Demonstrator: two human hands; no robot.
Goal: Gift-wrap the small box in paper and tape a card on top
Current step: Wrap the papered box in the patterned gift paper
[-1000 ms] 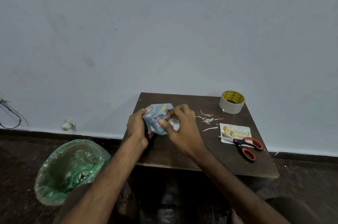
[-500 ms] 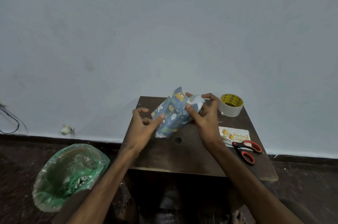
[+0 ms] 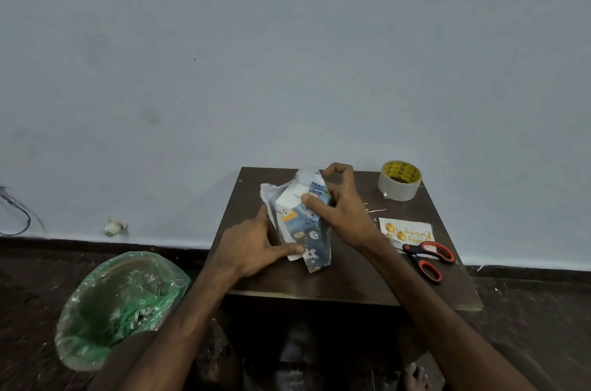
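Green plastic lines a bin [image 3: 121,304] on the floor at 8 o'clock from the desk [image 3: 351,275], likely kept close for offcuts. Near the desk's centre the small box [image 3: 292,199] is held tilted, part-sheathed in blue animal-print paper [image 3: 303,230], with its white end bare toward 12 o'clock. The left grip [image 3: 252,250] clasps the parcel's 9 o'clock side, its thumb pressing a loose white flap, seemingly to stop the wrap unrolling. The right grip [image 3: 339,211] pinches the paper at the far end, thumb on top, apparently creasing a fold. The wrapping looks unfinished. At 1 o'clock sits the tape roll [image 3: 399,180]. At 3 o'clock lies the card [image 3: 406,230], with the scissors [image 3: 427,259] across its near corner at 4 o'clock, all handy for sealing.
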